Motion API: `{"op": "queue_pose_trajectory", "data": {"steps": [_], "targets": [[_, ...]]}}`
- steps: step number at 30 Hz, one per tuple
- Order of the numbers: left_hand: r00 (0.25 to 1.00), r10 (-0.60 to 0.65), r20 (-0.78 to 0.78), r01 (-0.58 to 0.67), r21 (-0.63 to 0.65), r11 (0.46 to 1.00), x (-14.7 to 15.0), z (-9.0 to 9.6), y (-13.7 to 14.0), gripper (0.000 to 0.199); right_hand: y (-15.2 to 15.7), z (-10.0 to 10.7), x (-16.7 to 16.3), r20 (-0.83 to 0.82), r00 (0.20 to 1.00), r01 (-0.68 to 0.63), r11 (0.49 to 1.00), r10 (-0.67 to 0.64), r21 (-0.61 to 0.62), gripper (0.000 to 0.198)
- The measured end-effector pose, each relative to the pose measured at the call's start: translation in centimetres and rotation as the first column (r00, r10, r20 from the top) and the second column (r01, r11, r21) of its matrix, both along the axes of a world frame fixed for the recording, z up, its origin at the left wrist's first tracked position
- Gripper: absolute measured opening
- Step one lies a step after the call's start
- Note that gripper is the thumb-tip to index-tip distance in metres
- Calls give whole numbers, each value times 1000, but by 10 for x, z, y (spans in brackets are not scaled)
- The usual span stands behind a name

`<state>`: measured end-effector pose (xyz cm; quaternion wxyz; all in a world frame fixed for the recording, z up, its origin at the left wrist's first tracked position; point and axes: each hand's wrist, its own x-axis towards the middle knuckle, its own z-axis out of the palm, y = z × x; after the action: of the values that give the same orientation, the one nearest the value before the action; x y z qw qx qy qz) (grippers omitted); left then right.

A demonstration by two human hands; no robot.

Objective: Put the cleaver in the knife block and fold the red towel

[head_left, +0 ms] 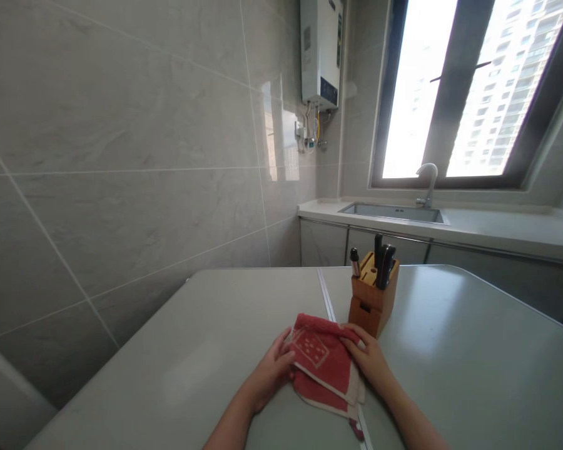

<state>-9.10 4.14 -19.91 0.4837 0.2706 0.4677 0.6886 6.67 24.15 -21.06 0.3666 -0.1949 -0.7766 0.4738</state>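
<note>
A red towel (pixel 323 357) with pale edging and a pale square pattern lies folded on the white table in front of me. My left hand (pixel 278 370) is at the towel's left edge, its fingers bent and closed on the cloth. On the far right corner, my right hand (pixel 365 355) grips the fabric, with fingers over the top. A small dark red end of the cloth sticks out toward me at the bottom. Just beyond my right hand, a wooden knife block (pixel 374 294) holds several black-handled tools upright.
The white table (pixel 206 350) has a metal seam (pixel 326 294) running through it. Behind it stands a counter (pixel 497 228) with a sink (pixel 394 212) and faucet (pixel 429 181) below a window. A tiled wall is on the left, with a water heater (pixel 321 50) mounted in the corner.
</note>
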Motion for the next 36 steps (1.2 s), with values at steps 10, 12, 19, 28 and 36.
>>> {"op": "queue_pose_trajectory", "data": {"steps": [10, 12, 19, 28, 36], "targets": [[857, 247, -452, -241, 71, 968, 13, 3, 5, 35, -3, 1, -3, 148, 988, -43, 999, 41, 12, 40], [808, 338, -483, -350, 68, 934, 8, 15, -1, 30, 0, -4, -4, 126, 991, -49, 998, 55, -49, 45], [520, 268, -811, -421, 29, 907, -22, 80, -98, 33, 12, -25, -8, 153, 986, -60, 997, 68, -55, 45], [21, 61, -998, -930, 3, 367, -97, 12, -267, 41, 18, -33, -10, 207, 977, -45, 998, 51, -33, 48], [-196, -235, -952, -952, 126, 279, -87, 19, -250, 43, 18, -33, -11, 202, 978, -41, 999, 42, -13, 46]]}}
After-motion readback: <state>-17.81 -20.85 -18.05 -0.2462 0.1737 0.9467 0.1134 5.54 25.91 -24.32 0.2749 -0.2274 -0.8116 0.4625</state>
